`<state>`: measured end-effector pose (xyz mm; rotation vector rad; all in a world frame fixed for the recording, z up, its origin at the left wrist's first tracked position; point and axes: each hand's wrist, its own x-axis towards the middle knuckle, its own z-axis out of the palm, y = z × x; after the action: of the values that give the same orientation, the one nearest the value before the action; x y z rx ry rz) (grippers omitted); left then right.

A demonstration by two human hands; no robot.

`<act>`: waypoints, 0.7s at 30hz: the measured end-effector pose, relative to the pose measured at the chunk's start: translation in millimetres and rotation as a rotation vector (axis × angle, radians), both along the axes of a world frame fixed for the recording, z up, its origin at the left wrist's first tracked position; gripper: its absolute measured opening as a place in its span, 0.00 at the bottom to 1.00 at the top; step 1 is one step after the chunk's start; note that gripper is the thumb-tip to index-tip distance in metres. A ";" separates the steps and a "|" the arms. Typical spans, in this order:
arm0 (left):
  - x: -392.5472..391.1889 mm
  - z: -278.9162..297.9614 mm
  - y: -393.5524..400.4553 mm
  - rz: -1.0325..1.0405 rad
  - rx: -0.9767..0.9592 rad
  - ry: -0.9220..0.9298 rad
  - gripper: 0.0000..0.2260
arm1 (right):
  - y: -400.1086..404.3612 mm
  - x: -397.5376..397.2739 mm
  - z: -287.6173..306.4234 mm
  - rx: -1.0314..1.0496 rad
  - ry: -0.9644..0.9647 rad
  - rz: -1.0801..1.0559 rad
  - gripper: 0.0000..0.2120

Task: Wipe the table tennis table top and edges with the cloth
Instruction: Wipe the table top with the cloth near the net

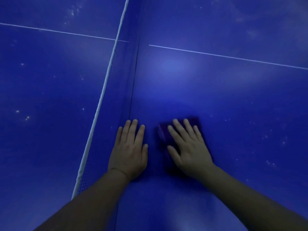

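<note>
Right hand: palm down, fingers straight and slightly fanned, pressed flat onto the cloth. Nothing is curled or pinched.

Cloth: dark purple, folded to a rough rectangle, lying flat on the table top directly beneath the right hand. Its left strip shows beyond the index finger and thumb; its far edge and far right corner show past the fingertips. The near part is hidden under the palm. Outline blurred.

Left hand: palm down, fingers straight and held close together, resting bare on the table top. It lies just left of the cloth, apart from it, with a strip of blue surface between the two. Fingertips point to the far side, beside the foot of the net.

Table top: blue, glossy, with a soft patch of reflected light far of the hands. A thin white line crosses it from left to right, well far of both hands. Pale specks and smudges scatter over the right portion and over the left half beyond the net.

Net: blue mesh with a white top band, running from the near left to the far middle, standing just left of the left hand.

Both forearms bare, entering from the near edge.
</note>
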<state>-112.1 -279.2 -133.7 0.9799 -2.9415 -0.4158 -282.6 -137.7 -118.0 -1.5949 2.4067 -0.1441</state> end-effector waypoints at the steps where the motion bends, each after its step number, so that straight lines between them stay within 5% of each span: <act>1: -0.8 0.6 -0.6 0.004 0.004 -0.004 0.27 | 2.0 -18.6 1.3 0.003 0.013 -0.043 0.32; 5: -0.3 1.9 -0.2 0.012 0.009 -0.011 0.27 | -100.3 -68.1 2.8 0.093 -0.031 -0.404 0.33; 8: -5.9 1.1 -2.7 0.014 0.021 0.011 0.27 | -157.5 -43.6 3.9 0.054 -0.001 -0.244 0.32; 12: -24.0 -1.2 -17.7 0.030 0.014 0.028 0.27 | -86.6 -31.8 2.1 0.006 0.007 0.089 0.33; 15: -39.2 -1.7 -33.6 0.034 0.012 0.028 0.27 | -85.5 -87.7 2.4 0.041 0.030 -0.052 0.35; 18: -57.4 -2.0 -48.6 0.050 -0.004 0.019 0.27 | -166.0 -114.9 0.9 0.078 -0.011 -0.309 0.33; 21: -69.2 -3.6 -57.6 0.058 -0.020 0.023 0.27 | -196.4 -94.1 1.5 0.037 0.028 -0.107 0.32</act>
<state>-181.3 -336.9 -137.3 1.0487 -2.8831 -0.3928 -376.8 -334.1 -116.5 -1.4629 2.5018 -0.0962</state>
